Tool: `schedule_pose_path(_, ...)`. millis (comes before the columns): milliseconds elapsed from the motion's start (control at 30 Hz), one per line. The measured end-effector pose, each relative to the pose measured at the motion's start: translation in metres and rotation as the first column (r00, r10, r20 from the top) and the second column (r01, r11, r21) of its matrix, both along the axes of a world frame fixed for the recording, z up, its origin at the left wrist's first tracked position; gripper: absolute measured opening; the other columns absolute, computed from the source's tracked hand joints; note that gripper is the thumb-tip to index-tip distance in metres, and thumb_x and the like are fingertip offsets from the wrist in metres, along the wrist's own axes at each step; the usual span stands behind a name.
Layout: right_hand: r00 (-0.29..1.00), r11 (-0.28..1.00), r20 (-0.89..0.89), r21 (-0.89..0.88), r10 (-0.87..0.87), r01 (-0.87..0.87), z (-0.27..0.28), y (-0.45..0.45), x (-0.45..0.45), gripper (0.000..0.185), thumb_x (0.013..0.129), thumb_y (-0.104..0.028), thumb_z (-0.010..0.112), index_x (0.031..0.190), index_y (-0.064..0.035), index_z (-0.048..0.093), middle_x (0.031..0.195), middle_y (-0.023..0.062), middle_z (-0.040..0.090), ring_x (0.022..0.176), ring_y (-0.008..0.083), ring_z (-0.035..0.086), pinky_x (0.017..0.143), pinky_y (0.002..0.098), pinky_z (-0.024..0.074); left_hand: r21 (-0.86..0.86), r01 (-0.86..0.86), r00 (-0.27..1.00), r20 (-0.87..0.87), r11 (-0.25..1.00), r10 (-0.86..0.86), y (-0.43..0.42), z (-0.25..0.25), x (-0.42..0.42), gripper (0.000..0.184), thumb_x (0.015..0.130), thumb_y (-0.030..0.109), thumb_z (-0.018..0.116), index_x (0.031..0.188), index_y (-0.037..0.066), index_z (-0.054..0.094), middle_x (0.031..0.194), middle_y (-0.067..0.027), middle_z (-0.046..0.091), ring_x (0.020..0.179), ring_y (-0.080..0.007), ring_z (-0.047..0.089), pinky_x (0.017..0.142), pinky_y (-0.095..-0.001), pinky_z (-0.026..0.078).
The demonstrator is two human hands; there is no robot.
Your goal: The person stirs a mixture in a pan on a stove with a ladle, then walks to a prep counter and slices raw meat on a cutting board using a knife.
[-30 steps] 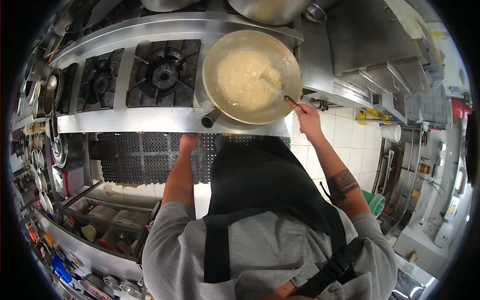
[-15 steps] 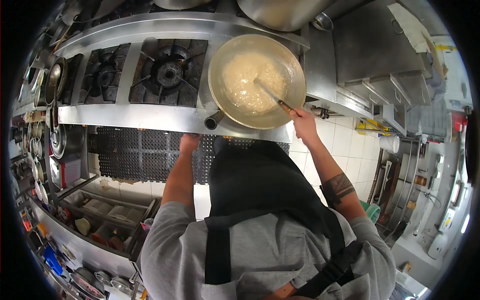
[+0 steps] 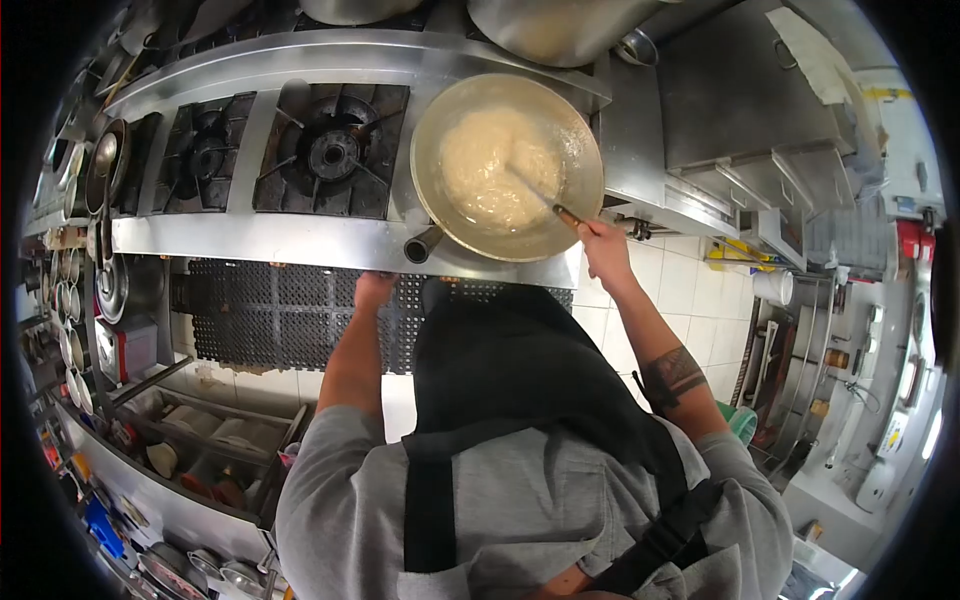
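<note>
The right hand [image 3: 606,252] has its fingers closed around the brown handle [image 3: 569,215] of a long, metal-shafted utensil [image 3: 537,187], whose far end is sunk in a thick, pale beige mixture [image 3: 475,150]. That mixture lies in a wide, round metal pan [image 3: 582,140] at the right of the stainless-steel stove [image 3: 250,238], beside a black metal burner [image 3: 333,155] (a dark tubular handle [image 3: 423,244] points toward the person). The left hand [image 3: 373,290] is at the stove's front edge; I cannot tell whether its partly hidden fingers grip anything.
</note>
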State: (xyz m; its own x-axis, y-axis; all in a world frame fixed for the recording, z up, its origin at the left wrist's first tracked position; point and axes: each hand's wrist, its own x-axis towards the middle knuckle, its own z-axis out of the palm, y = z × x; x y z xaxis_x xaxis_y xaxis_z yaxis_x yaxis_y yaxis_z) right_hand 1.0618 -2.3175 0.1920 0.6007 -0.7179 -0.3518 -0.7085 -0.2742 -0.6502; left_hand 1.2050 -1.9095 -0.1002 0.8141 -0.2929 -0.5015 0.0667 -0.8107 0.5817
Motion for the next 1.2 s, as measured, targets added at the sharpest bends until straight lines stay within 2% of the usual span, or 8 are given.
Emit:
schedule_pose_path(233, 0.996, 0.998, -0.077, -0.024, -0.055, 0.053, 0.019, -0.072, -0.059, 0.025, 0.099, -0.025, 0.066, 0.112, -0.0063, 0.076, 0.061, -0.0020, 0.051, 0.044, 0.0091, 0.042, 0.036, 0.0285, 0.0358, -0.043, -0.029, 0.999, 0.029, 0.999, 0.031, 0.003, -0.002, -0.005, 0.058, 0.087, 0.052, 0.071, 0.129, 0.012, 0.068, 0.121, -0.0191, 0.072, 0.116, -0.0415, 0.066, 0.097, -0.0498, 0.053)
schedule_pose_path(333, 0.983, 0.925, 0.068, -0.353, 0.171, -0.137, -0.027, -0.078, -0.033, 0.024, 0.099, -0.023, 0.065, 0.110, -0.0045, 0.075, 0.060, -0.0018, 0.051, 0.044, 0.0104, 0.044, 0.036, 0.0293, 0.0371, 0.000, -0.017, 0.994, -0.104, 1.000, 0.017, -0.003, 0.007, -0.001, 0.059, 0.088, 0.053, 0.070, 0.129, 0.011, 0.068, 0.120, -0.0206, 0.072, 0.116, -0.0424, 0.066, 0.097, -0.0503, 0.053)
schedule_pose_path(400, 0.999, 0.998, 0.030, -0.044, -0.039, 0.040, -0.012, -0.021, 0.001, 0.024, 0.098, -0.023, 0.065, 0.108, -0.0040, 0.076, 0.061, -0.0008, 0.052, 0.044, 0.0113, 0.045, 0.037, 0.0302, 0.0383, 0.039, 0.071, 0.997, -0.027, 0.997, -0.070, 0.001, -0.006, 0.001, 0.061, 0.089, 0.056, 0.069, 0.129, 0.011, 0.068, 0.118, -0.0227, 0.072, 0.115, -0.0431, 0.066, 0.097, -0.0510, 0.053)
schedule_pose_path(500, 0.998, 0.978, -0.054, 0.207, -0.026, 0.037, 0.005, 0.003, -0.004, 0.025, 0.097, -0.025, 0.068, 0.109, -0.0046, 0.076, 0.063, -0.0005, 0.053, 0.044, 0.0113, 0.046, 0.036, 0.0307, 0.0381, -0.012, 0.015, 0.999, 0.039, 1.000, -0.015, 0.002, 0.001, -0.002, 0.062, 0.089, 0.058, 0.068, 0.129, 0.010, 0.068, 0.117, -0.0246, 0.072, 0.114, -0.0433, 0.067, 0.096, -0.0516, 0.053)
schedule_pose_path(667, 0.982, 0.988, -0.134, 0.062, -0.135, 0.144, 0.046, -0.060, -0.053, 0.024, 0.096, -0.025, 0.068, 0.102, -0.0050, 0.078, 0.055, -0.0010, 0.048, 0.042, 0.0113, 0.044, 0.036, 0.0318, 0.0348, 0.025, -0.006, 1.000, -0.004, 1.000, 0.006, 0.000, -0.004, -0.007, 0.063, 0.089, 0.058, 0.067, 0.130, 0.010, 0.068, 0.117, -0.0241, 0.072, 0.114, -0.0439, 0.066, 0.097, -0.0509, 0.053)
schedule_pose_path(800, 0.999, 0.998, 0.001, -0.035, -0.050, 0.050, 0.011, -0.059, -0.022, 0.023, 0.096, -0.026, 0.068, 0.102, -0.0049, 0.075, 0.062, -0.0001, 0.051, 0.044, 0.0106, 0.044, 0.035, 0.0299, 0.0375, 0.015, -0.022, 0.999, -0.023, 1.000, 0.023, -0.002, -0.002, -0.007, 0.063, 0.090, 0.058, 0.067, 0.129, 0.009, 0.068, 0.117, -0.0242, 0.072, 0.113, -0.0449, 0.067, 0.096, -0.0509, 0.054)
schedule_pose_path(967, 0.997, 0.976, -0.076, 0.217, -0.019, 0.035, 0.000, 0.000, 0.002, 0.027, 0.096, -0.027, 0.069, 0.109, -0.0040, 0.075, 0.064, 0.0006, 0.054, 0.045, 0.0113, 0.047, 0.036, 0.0290, 0.0379, 0.044, 0.022, 0.999, 0.038, 0.999, -0.023, -0.002, -0.006, -0.001, 0.064, 0.089, 0.056, 0.068, 0.128, 0.006, 0.068, 0.115, -0.0274, 0.072, 0.112, -0.0451, 0.067, 0.096, -0.0522, 0.053)
schedule_pose_path(1200, 0.976, 0.980, -0.127, 0.071, -0.177, 0.187, 0.032, -0.075, -0.045, 0.029, 0.094, -0.028, 0.070, 0.112, -0.0047, 0.075, 0.063, 0.0010, 0.055, 0.042, 0.0115, 0.045, 0.035, 0.0310, 0.0379, 0.062, -0.056, 0.998, -0.007, 0.996, 0.057, -0.001, -0.020, -0.007, 0.066, 0.089, 0.055, 0.067, 0.131, 0.004, 0.066, 0.116, -0.0297, 0.070, 0.114, -0.0472, 0.066, 0.098, -0.0539, 0.052)
